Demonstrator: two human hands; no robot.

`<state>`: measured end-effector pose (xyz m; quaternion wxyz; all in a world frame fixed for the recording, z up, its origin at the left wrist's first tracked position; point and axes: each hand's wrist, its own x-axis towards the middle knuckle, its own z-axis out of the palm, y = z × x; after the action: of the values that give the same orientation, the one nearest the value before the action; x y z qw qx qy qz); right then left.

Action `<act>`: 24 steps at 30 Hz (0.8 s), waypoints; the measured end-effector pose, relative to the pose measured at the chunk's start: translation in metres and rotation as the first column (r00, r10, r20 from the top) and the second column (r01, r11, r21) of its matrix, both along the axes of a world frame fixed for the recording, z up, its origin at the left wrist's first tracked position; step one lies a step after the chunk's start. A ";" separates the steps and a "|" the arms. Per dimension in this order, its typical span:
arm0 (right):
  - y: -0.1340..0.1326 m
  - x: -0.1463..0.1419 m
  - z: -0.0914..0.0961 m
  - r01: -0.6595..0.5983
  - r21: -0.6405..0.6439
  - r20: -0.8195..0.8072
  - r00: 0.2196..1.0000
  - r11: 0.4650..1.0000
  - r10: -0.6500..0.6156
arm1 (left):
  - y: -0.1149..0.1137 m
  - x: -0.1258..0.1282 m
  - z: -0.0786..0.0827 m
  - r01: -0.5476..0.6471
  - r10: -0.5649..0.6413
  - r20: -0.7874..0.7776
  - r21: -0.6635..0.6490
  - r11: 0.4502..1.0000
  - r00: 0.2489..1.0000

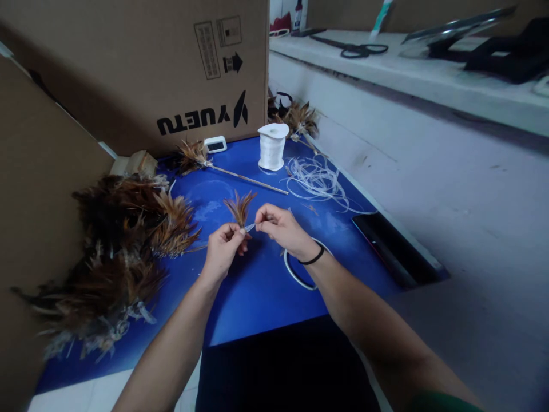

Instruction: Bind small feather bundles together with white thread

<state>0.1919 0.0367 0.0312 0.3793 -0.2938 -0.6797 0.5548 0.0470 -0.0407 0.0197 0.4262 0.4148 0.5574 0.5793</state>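
Observation:
A small bunch of brown feathers (pixel 240 208) stands upright in the pinch of my left hand (pixel 223 247). My right hand (pixel 283 228), wearing a black band on the wrist, is closed just to the right, thumb and forefinger pinching the end of a thin whitish strip (pixel 250 227). That strip spans the short gap between both hands at the base of the feathers. Beneath my right wrist lies a pale ring (pixel 295 277) on the blue table (pixel 266 303). The feathers' lower ends are hidden by my left fingers.
Feather piles (pixel 124 229) cover the left side. A feathered stick (pixel 249 179), white spool (pixel 271 147), small white device (pixel 215 144) and tangled clear strips (pixel 315 178) lie beyond my hands. Right are a phone (pixel 392 249) and white wall; a carton (pixel 141 63) stands behind. Scissors (pixel 355 48) rest on the ledge.

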 end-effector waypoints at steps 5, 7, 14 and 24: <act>-0.007 0.000 0.007 0.025 0.189 0.144 0.988 0.982 -0.053 | -0.001 -0.001 -0.001 -0.047 0.050 -0.051 0.060 0.997 0.997; -0.011 -0.002 0.007 0.068 0.224 0.183 0.977 0.972 -0.111 | -0.001 -0.001 -0.002 -0.042 0.048 -0.079 0.073 0.996 0.996; -0.013 -0.010 -0.001 0.141 0.035 0.041 0.989 0.989 -0.142 | -0.002 0.001 -0.005 -0.032 0.041 -0.119 0.075 0.997 0.992; -0.010 -0.010 -0.001 0.150 -0.032 -0.072 0.986 0.988 -0.152 | -0.002 0.004 0.000 -0.107 0.118 -0.087 0.127 0.986 0.989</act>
<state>0.1818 0.0263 0.0300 0.4415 -0.3284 -0.6336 0.5439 0.0512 -0.0427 0.0201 0.3398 0.4349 0.5630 0.6152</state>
